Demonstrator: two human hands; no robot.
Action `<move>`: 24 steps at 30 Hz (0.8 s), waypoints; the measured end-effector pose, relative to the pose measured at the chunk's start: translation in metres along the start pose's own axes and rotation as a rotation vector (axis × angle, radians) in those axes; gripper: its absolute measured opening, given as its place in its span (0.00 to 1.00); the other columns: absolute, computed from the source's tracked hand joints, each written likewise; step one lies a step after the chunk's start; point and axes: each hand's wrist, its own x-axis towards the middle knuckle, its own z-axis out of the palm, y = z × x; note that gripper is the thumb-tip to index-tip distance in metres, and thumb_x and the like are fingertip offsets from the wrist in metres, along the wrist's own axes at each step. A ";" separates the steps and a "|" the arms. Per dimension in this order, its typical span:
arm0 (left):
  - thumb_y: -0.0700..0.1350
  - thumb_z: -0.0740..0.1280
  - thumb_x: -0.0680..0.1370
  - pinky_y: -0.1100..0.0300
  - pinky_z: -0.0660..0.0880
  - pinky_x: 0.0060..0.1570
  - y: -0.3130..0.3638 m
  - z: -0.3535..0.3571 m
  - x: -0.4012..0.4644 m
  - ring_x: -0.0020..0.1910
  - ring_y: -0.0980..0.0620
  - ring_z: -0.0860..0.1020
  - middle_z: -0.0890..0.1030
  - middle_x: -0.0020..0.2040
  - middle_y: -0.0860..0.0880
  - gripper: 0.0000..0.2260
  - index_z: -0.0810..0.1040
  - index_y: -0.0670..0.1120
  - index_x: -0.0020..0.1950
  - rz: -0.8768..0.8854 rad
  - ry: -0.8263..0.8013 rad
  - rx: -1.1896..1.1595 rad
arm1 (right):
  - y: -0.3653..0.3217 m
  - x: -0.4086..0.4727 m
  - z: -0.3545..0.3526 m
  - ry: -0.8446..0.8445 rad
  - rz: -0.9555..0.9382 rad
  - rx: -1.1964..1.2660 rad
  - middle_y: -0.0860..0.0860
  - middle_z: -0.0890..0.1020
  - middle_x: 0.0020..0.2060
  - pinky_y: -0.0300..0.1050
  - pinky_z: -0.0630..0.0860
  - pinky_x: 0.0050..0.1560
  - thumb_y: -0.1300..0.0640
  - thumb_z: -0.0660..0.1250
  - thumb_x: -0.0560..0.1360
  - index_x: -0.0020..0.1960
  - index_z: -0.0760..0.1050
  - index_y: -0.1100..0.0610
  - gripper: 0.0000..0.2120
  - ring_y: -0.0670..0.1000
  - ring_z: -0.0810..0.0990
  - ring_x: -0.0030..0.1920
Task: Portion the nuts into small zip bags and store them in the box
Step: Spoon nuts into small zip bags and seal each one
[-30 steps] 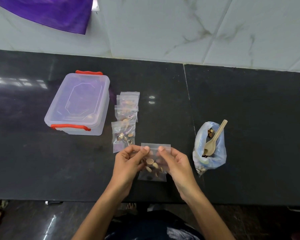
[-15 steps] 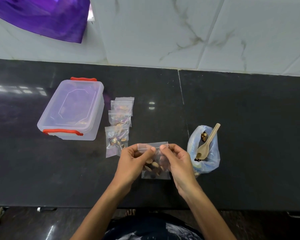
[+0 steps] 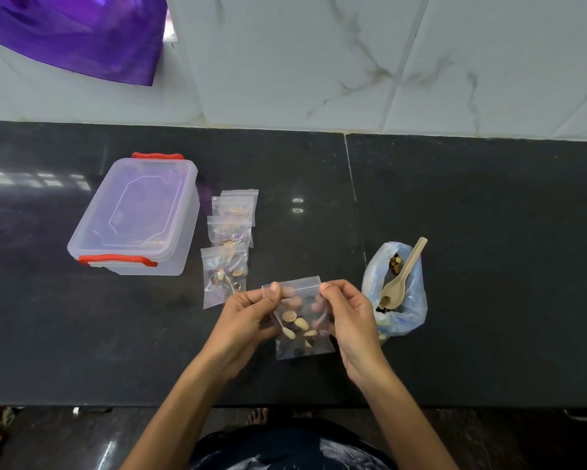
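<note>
Both hands meet above the glossy black counter (image 3: 455,334): the left hand (image 3: 241,320) and right hand (image 3: 349,317) each pinch a top corner of a small clear zip bag (image 3: 299,320), thumbs forward, fingers curled behind. It hangs between them, crinkled, with pale nuts (image 3: 297,323) at mid-height.

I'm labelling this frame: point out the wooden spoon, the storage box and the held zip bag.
wooden spoon (image 3: 392,293): head view, its bowl.
storage box (image 3: 139,212): head view, lid centre.
held zip bag (image 3: 300,329): head view, its nut-filled middle.
</note>
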 end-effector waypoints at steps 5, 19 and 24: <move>0.45 0.62 0.78 0.58 0.80 0.31 0.000 -0.001 -0.004 0.33 0.50 0.83 0.85 0.38 0.43 0.14 0.83 0.39 0.42 0.018 -0.002 0.080 | 0.005 -0.004 0.002 -0.039 -0.014 -0.054 0.47 0.79 0.30 0.43 0.77 0.36 0.56 0.62 0.78 0.42 0.76 0.58 0.09 0.46 0.80 0.35; 0.51 0.65 0.72 0.55 0.79 0.36 -0.012 -0.013 -0.012 0.35 0.47 0.81 0.84 0.36 0.44 0.12 0.82 0.45 0.42 0.325 0.168 0.346 | 0.016 -0.007 0.007 -0.116 0.015 -0.027 0.48 0.84 0.40 0.48 0.80 0.50 0.47 0.64 0.72 0.50 0.78 0.58 0.16 0.48 0.83 0.43; 0.53 0.62 0.78 0.49 0.76 0.30 -0.018 -0.018 -0.010 0.31 0.44 0.79 0.79 0.33 0.44 0.15 0.78 0.43 0.40 0.601 0.238 0.550 | 0.018 -0.014 0.005 -0.215 -0.040 -0.192 0.52 0.84 0.44 0.45 0.81 0.49 0.54 0.66 0.76 0.50 0.80 0.57 0.09 0.49 0.83 0.46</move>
